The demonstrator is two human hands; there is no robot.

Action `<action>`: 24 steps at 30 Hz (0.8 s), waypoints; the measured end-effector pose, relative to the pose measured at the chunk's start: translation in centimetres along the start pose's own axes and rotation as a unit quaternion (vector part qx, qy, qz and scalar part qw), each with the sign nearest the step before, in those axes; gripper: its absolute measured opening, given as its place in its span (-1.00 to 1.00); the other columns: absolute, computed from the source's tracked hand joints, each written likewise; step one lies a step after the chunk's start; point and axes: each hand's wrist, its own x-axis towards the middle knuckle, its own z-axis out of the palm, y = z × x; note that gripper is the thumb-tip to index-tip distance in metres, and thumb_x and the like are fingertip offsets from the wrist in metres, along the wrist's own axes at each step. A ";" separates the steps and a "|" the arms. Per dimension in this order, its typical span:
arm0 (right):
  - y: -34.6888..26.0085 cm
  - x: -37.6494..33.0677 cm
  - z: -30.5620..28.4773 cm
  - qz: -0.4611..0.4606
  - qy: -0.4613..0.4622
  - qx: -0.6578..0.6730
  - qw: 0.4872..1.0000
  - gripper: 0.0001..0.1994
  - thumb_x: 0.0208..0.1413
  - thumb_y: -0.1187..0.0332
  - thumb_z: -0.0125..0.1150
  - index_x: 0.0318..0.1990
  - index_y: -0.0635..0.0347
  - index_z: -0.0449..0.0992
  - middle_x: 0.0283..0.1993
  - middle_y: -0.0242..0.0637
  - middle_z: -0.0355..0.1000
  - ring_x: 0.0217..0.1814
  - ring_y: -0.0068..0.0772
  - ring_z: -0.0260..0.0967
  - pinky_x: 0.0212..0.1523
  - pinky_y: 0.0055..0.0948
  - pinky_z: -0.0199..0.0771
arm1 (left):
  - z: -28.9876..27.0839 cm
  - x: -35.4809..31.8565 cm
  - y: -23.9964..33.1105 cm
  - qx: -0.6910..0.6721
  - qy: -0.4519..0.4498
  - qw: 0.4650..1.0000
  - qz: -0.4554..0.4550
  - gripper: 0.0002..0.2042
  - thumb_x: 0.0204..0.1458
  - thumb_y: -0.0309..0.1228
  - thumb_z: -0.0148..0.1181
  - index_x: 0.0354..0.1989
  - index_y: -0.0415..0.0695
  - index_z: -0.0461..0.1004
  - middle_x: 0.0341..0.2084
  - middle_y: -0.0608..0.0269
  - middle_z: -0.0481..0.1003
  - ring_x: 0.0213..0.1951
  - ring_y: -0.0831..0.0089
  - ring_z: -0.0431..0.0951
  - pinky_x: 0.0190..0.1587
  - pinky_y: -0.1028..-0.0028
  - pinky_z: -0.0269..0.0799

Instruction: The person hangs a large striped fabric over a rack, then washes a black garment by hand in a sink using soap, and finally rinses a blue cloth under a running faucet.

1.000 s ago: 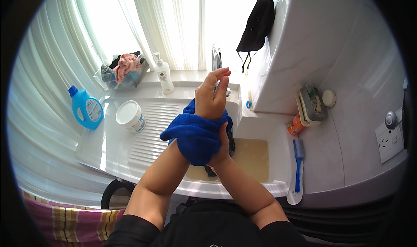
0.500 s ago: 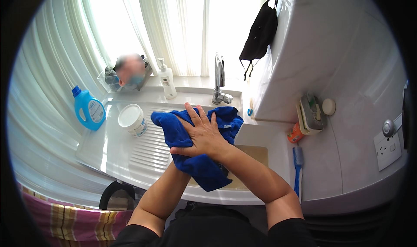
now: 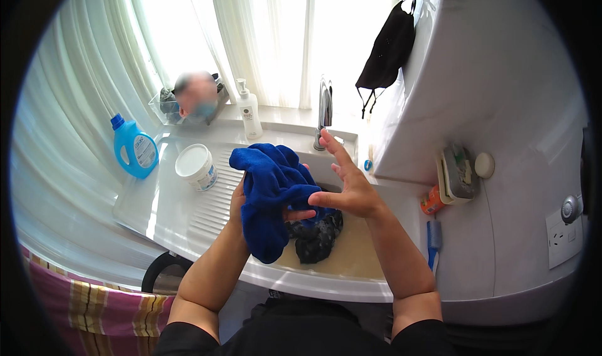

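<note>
A bunched blue cloth (image 3: 276,183) hangs over my left hand (image 3: 237,202) above the sink. The cloth hides most of that hand; the thumb side shows at its left and fingertips poke out at its right. My right hand (image 3: 351,187) is open just right of the cloth, its fingers spread and the thumb tip close to the fabric. Below them, a wet black cloth (image 3: 316,240) with suds lies partly in cloudy, tan water (image 3: 354,256) in the sink basin.
A ribbed washboard slope (image 3: 216,215) lies left of the basin, with a white tub (image 3: 195,167) and blue detergent bottle (image 3: 135,148). Behind stand a pump bottle (image 3: 249,111) and chrome faucet (image 3: 325,108). A blue brush (image 3: 434,240) and soap holder (image 3: 458,171) are at right.
My right hand has lifted off the blue cloth and moved right, its fingers spreading. The cloth has shifted slightly left on my left hand, uncovering the black cloth in the basin.
</note>
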 end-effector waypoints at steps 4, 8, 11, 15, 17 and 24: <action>-0.5 0.2 2.5 0.058 -0.081 0.039 0.994 -0.21 -0.18 0.32 0.33 0.29 0.22 0.16 0.04 -0.03 0.38 0.03 -0.17 0.35 0.08 -0.32 0.35 | -1.4 1.0 2.0 0.017 0.154 0.981 -0.114 -0.43 0.23 0.02 -0.23 0.26 -0.14 0.15 0.12 -0.06 0.33 0.06 -0.02 0.43 -0.08 -0.07 0.48; 0.3 2.2 -3.4 0.312 -0.138 0.206 0.917 -0.58 -0.28 0.47 0.15 -0.14 0.37 0.52 -0.35 -0.19 0.50 -0.38 -0.34 0.43 -0.26 -0.45 0.46 | -0.3 0.4 7.4 0.363 0.158 0.895 -0.207 -0.41 0.17 0.01 -0.02 0.13 -0.32 0.28 -0.10 -0.04 0.49 -0.20 0.21 0.60 -0.30 0.25 0.59; -3.2 4.3 -4.7 0.302 -0.146 0.289 0.897 -0.58 -0.31 0.29 0.29 -0.22 0.33 0.53 -0.37 -0.18 0.48 -0.38 -0.30 0.43 -0.27 -0.39 0.46 | -3.5 -0.6 10.2 0.438 0.175 0.872 -0.127 -0.56 0.18 -0.18 0.06 0.04 -0.32 0.35 -0.16 0.04 0.50 -0.21 0.34 0.59 -0.18 0.37 0.57; -5.5 7.2 -2.9 0.281 -0.277 0.121 0.911 -0.31 -0.38 -0.06 0.43 -0.13 0.30 0.48 -0.32 -0.07 0.46 -0.27 -0.17 0.46 -0.20 -0.31 0.45 | -3.9 0.4 10.3 0.383 0.127 0.915 -0.018 -0.61 0.20 -0.23 0.05 0.03 -0.30 0.37 -0.19 0.09 0.51 -0.19 0.38 0.57 -0.13 0.42 0.55; -4.6 7.6 -1.1 0.291 -0.299 0.055 0.907 -0.03 -0.44 -0.26 0.44 0.08 0.31 0.35 -0.14 0.06 0.42 -0.08 -0.01 0.42 -0.04 -0.27 0.41 | -2.6 1.2 11.1 0.328 0.062 0.943 0.010 -0.62 0.20 -0.23 0.03 0.04 -0.28 0.37 -0.19 0.10 0.51 -0.16 0.37 0.57 -0.11 0.41 0.54; -6.1 10.9 0.6 0.275 -0.223 0.028 0.935 -0.53 -0.17 0.16 0.38 -0.12 0.30 0.52 -0.39 -0.22 0.49 -0.46 -0.46 0.46 -0.46 -0.57 0.47 | 0.6 3.4 18.9 0.357 -0.025 0.933 0.036 -0.33 -0.05 -0.19 0.33 0.18 -0.28 0.22 -0.08 -0.06 0.46 -0.04 0.14 0.52 0.02 0.20 0.48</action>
